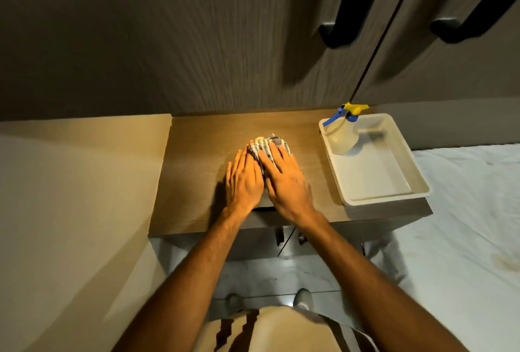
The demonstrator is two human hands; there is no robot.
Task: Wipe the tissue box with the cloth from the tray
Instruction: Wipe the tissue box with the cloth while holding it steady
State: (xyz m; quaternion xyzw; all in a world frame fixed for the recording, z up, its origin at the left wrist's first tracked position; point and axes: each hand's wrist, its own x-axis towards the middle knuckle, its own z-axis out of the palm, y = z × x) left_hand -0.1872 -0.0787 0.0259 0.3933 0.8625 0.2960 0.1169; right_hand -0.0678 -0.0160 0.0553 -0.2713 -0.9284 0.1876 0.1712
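Striped clothing (281,332) fills the bottom centre of the frame, with a shoe (303,298) on the pale floor (267,273) just above it. Two bare forearms rise from the lower corners and meet over the middle of the wooden desk (197,160).

Both hands lie flat, palms down, side by side and touching at mid-frame. The left hand (244,180) has its fingers spread and pointing to the top of the frame, the fingertips resting on the near left edge of the cloth (267,144). The right hand (285,180) is laid across the cloth, fingers splayed over its blue and white checked weave. Neither grip is closed round anything: both are wide and pressed flat on the cloth.

The cloth sits bunched at the centre of the desk, beyond the fingertips and partly beneath them. The tissue box cannot be made out; whether it lies under the cloth and the hands I cannot tell.

At right of centre a shallow white tray (413,185) rests on the right end of the desk, its near corner reaching the desk's edge. In the tray's far left corner stands a translucent spray bottle (343,137) with a blue and yellow trigger head. White bedding (464,225) fills the right of the frame.

Across the top runs a dark wood-grain cupboard front (168,42), with two black bar handles (349,8) at upper right.
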